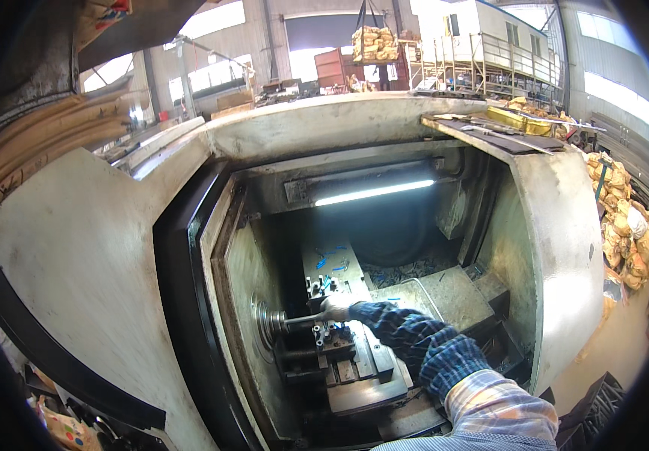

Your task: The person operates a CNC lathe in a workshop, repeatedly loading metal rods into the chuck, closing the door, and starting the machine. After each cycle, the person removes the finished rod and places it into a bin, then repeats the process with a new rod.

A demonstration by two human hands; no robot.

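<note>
My right hand (337,307), in a pale glove below a blue checked sleeve cover, is closed around a metal rod (302,319) inside a lathe. The rod's left end meets the round spindle chuck (272,322) on the left wall. Tool holders with bolts stand just behind and in front of the hand, the nearer tool block (333,339) below it. Under them lies the metal cross slide (367,394). Blue metal chips (321,263) lie on the plate farther back. My left hand is out of view.
A lit tube lamp (375,193) crosses the back of the enclosure. The black-edged sliding door (181,270) stands at left. Calipers and a yellow tray (519,121) rest on the machine's top right. Wrapped bundles (629,225) are piled beyond; a load hangs from slings.
</note>
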